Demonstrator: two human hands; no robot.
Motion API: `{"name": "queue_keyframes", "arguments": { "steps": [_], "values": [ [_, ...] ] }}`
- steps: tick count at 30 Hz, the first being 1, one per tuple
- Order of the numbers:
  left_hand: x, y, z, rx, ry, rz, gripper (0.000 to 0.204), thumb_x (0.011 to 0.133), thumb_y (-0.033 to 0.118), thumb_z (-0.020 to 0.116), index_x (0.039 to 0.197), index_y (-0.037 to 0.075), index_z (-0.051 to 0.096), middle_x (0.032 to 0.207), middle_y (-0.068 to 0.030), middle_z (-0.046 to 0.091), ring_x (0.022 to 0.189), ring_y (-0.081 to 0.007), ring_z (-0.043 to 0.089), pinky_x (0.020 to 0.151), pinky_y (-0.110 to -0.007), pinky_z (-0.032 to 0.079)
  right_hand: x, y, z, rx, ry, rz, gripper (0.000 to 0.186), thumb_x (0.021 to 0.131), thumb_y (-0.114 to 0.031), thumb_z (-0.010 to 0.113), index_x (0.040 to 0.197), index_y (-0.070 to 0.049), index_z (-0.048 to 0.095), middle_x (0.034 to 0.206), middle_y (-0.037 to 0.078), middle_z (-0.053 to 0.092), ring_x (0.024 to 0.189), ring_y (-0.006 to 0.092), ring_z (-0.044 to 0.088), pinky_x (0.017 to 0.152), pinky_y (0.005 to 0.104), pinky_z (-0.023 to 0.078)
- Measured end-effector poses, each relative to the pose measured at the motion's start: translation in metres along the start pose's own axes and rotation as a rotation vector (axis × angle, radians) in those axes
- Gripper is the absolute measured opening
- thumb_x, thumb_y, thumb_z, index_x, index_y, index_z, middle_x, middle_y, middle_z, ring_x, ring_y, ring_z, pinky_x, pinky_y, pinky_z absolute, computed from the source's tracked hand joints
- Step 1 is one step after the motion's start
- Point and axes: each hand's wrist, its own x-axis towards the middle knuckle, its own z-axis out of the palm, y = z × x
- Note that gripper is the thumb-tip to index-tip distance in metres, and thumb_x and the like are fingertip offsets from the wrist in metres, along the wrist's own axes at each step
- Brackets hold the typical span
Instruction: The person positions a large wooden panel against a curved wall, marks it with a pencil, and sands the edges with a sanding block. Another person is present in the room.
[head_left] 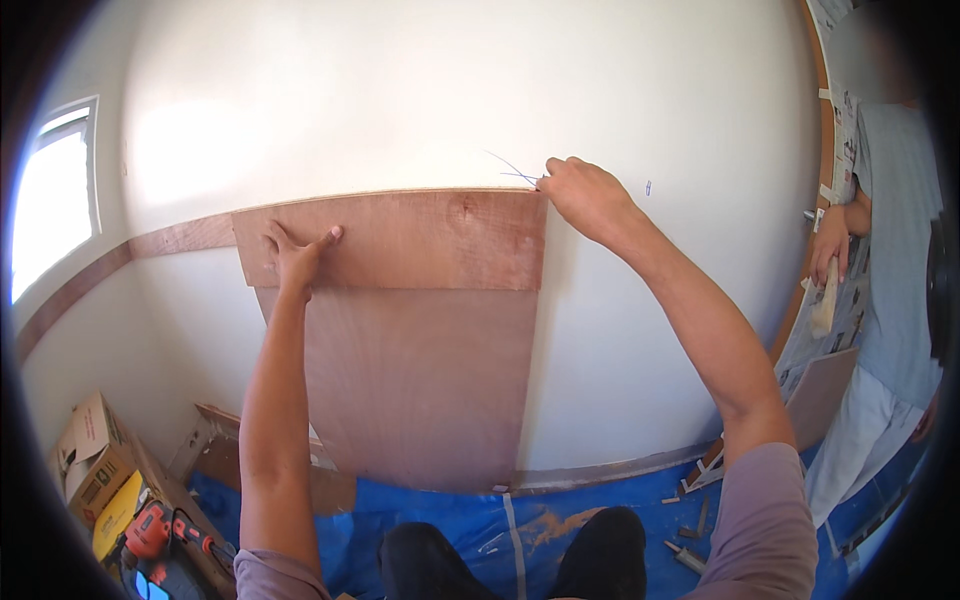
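My left hand (pixel 298 258) presses on a reddish plywood strip (pixel 410 240) against the white wall (pixel 450 90), fingers and thumb spread. A larger plywood panel (pixel 410 390) stands upright below and behind the strip. My right hand (pixel 578 195) is closed at the strip's upper right corner, around something too hidden to make out. Thin blue lines (pixel 510 170) show on the wall just left of its fingers, with a small blue mark (pixel 649 187) farther right.
A bright window (pixel 50 200) is at left, above cardboard boxes (pixel 90 450) and a red power tool (pixel 150 530). A person (pixel 885 280) stands at right beside a papered frame (pixel 830 150). Blue sheeting (pixel 450 505) covers the floor, with a caulk tube (pixel 688 558) on it.
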Motion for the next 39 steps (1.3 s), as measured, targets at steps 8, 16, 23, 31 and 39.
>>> {"name": "queue_keyframes", "arguments": {
  "steps": [8,16,23,31,39],
  "values": [
    [-0.001,-0.001,0.001,-0.011,-0.003,-0.008,0.153,0.072,0.057,0.102,0.181,0.021,0.001,0.188,-0.0128,-0.008,0.167,-0.0568,-0.011,0.123,-0.078,0.038,-0.008,-0.004,-0.012,0.151,0.063,0.008,0.029,0.111,-0.01,0.061,0.138,-0.008,0.074,0.113,0.011,0.07,0.11,0.0281,0.071,0.096,0.0422,0.065],
    [-0.002,0.0,0.0,-0.016,0.011,-0.012,0.154,0.071,0.058,0.103,0.181,0.022,0.001,0.188,-0.0124,-0.007,0.167,-0.0564,-0.009,0.124,-0.079,0.036,-0.011,0.008,-0.01,0.029,0.069,-0.095,0.022,0.11,-0.011,0.06,0.125,-0.001,0.073,0.117,0.013,0.069,0.116,0.0288,0.069,0.098,0.0427,0.064],
    [-0.003,0.001,0.0,-0.017,0.004,-0.016,0.154,0.07,0.058,0.103,0.181,0.023,0.001,0.188,-0.0128,-0.007,0.167,-0.0566,-0.009,0.125,-0.078,0.036,-0.012,0.002,-0.007,0.125,0.092,-0.013,0.028,0.108,0.0,0.059,0.127,-0.005,0.078,0.115,0.012,0.068,0.113,0.0271,0.068,0.101,0.0427,0.063],
    [0.0,-0.002,0.001,-0.07,0.003,0.018,0.158,0.067,0.058,0.104,0.181,0.016,0.002,0.187,-0.0172,-0.006,0.166,-0.0589,-0.009,0.132,-0.074,0.025,-0.008,0.007,0.003,0.162,0.075,0.016,0.02,0.11,-0.011,0.062,0.118,-0.003,0.077,0.112,0.013,0.068,0.113,0.0291,0.069,0.097,0.0427,0.065],
    [0.0,-0.003,0.0,-0.032,-0.001,0.027,0.162,0.064,0.063,0.103,0.18,0.014,0.002,0.187,-0.0201,-0.007,0.166,-0.0589,-0.011,0.136,-0.068,0.019,0.042,-0.056,-0.003,0.231,0.233,-0.133,0.012,0.099,0.0,0.065,0.099,0.001,0.077,0.111,0.016,0.07,0.107,0.0319,0.071,0.092,0.044,0.066]
  ]
}}
